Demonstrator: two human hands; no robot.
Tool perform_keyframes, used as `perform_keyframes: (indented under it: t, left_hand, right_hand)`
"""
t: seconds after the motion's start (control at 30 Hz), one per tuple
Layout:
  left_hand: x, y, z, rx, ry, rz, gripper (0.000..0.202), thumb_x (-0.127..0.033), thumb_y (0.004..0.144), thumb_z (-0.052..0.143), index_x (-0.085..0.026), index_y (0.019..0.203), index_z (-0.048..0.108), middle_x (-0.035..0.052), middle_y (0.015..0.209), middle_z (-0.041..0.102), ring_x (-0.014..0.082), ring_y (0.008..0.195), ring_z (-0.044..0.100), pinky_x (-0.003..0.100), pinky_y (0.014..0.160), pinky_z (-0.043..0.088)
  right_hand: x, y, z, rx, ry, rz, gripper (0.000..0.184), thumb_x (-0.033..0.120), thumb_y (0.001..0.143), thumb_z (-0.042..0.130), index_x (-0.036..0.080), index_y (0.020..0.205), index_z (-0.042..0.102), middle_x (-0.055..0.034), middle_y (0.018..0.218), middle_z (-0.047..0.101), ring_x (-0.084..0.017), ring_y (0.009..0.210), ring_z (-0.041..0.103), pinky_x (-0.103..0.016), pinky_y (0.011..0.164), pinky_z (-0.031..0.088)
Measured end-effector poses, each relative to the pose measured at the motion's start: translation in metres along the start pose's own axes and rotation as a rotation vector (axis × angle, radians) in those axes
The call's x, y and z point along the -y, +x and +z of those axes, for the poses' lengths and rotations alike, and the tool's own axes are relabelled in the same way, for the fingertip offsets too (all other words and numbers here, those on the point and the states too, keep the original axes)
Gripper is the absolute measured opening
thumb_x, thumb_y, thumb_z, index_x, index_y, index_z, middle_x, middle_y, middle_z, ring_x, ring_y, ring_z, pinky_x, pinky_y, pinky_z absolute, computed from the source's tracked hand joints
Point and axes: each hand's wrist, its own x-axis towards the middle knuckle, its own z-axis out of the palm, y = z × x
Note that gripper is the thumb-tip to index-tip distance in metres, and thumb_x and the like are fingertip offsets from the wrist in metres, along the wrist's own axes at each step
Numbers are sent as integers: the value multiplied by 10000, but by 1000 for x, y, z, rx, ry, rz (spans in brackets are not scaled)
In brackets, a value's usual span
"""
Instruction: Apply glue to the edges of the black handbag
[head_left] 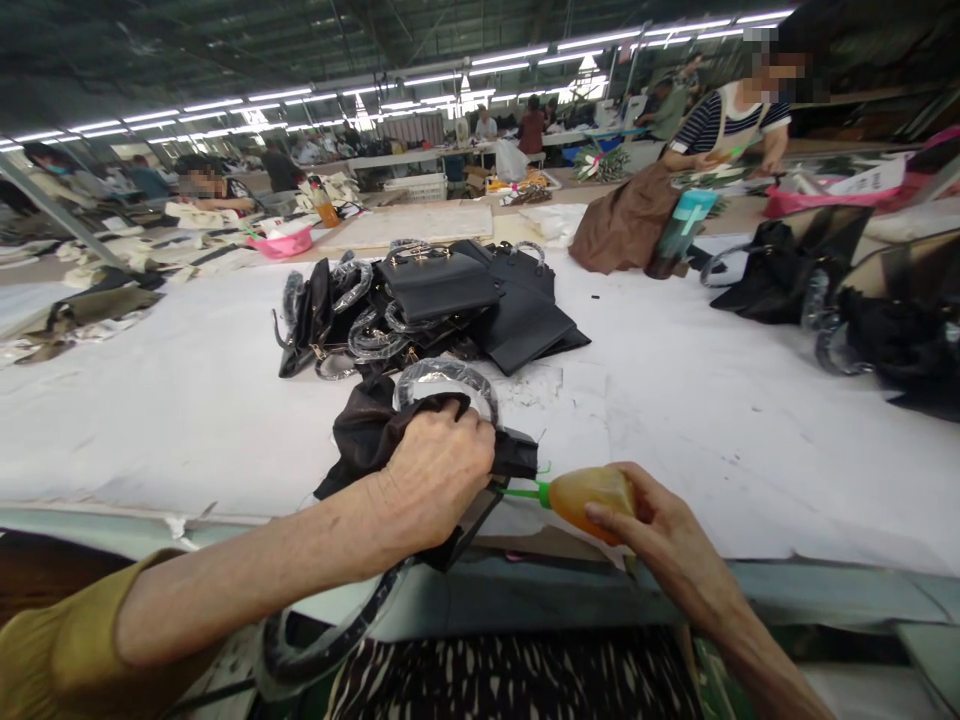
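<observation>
My left hand [442, 450] is closed on a black handbag [360, 425] at the table's near edge. Clear plastic wraps the bag's handles; one loop stands beyond my hand and another hangs below the edge toward me. In my right hand [652, 510] is a squeeze bottle [589, 500] of amber liquid, lying nearly level. Its green nozzle points left, with the thin tip at the bag's edge just beside my left hand. Whether the tip touches the bag I cannot tell. My left fingertips are hidden by the bag and the hand itself.
A pile of black handbags [450, 290] lies farther back on the white-covered table [712, 420]. More black bags [900, 320] lie at the right. A brown cloth [622, 220] and a teal bottle [684, 225] stand behind. Beyond are a pink basin [281, 241] and a co-worker [727, 125].
</observation>
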Motion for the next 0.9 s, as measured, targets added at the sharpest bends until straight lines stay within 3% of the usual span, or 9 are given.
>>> perform_keyframes:
  t: [0.17, 0.3, 0.57, 0.73, 0.9]
  left_hand:
    - [-5, -9, 7, -3, -3, -12, 199, -251, 744, 590, -108, 882, 592, 140, 896, 615, 281, 826, 569, 363, 596, 486]
    - [-8, -13, 3, 41, -22, -41, 221, -286, 816, 523, -101, 917, 590, 150, 919, 617, 290, 873, 570, 369, 626, 494]
    - [-10, -13, 7, -6, -12, -40, 176, -234, 770, 569, -100, 882, 595, 133, 888, 618, 286, 842, 575, 371, 609, 503]
    - [-11, -13, 5, -36, -4, -59, 175, -253, 792, 566, -98, 863, 603, 125, 875, 625, 287, 832, 578, 379, 609, 510]
    - [-11, -15, 5, -20, 4, -62, 185, -240, 785, 570, -92, 890, 603, 125, 885, 626, 284, 842, 578, 369, 609, 510]
  right_hand:
    - [8, 0, -2, 17, 53, 52, 269, 462, 774, 578, 203, 836, 538, 16, 648, 591, -179, 566, 557, -268, 477, 405]
    - [12, -1, -1, 15, 68, 77, 281, 467, 768, 571, 196, 836, 538, 15, 624, 587, -163, 514, 543, -261, 438, 380]
    - [10, -4, 1, 39, 0, 47, 285, 464, 744, 601, 206, 849, 540, 6, 669, 601, -201, 617, 564, -289, 525, 427]
    - [13, -4, 5, -24, -112, 13, 256, 447, 751, 610, 227, 857, 529, 9, 693, 610, -214, 663, 562, -308, 611, 406]
    - [13, -8, 9, -82, -169, 14, 299, 466, 743, 633, 240, 901, 518, 21, 675, 593, -213, 640, 541, -311, 605, 385]
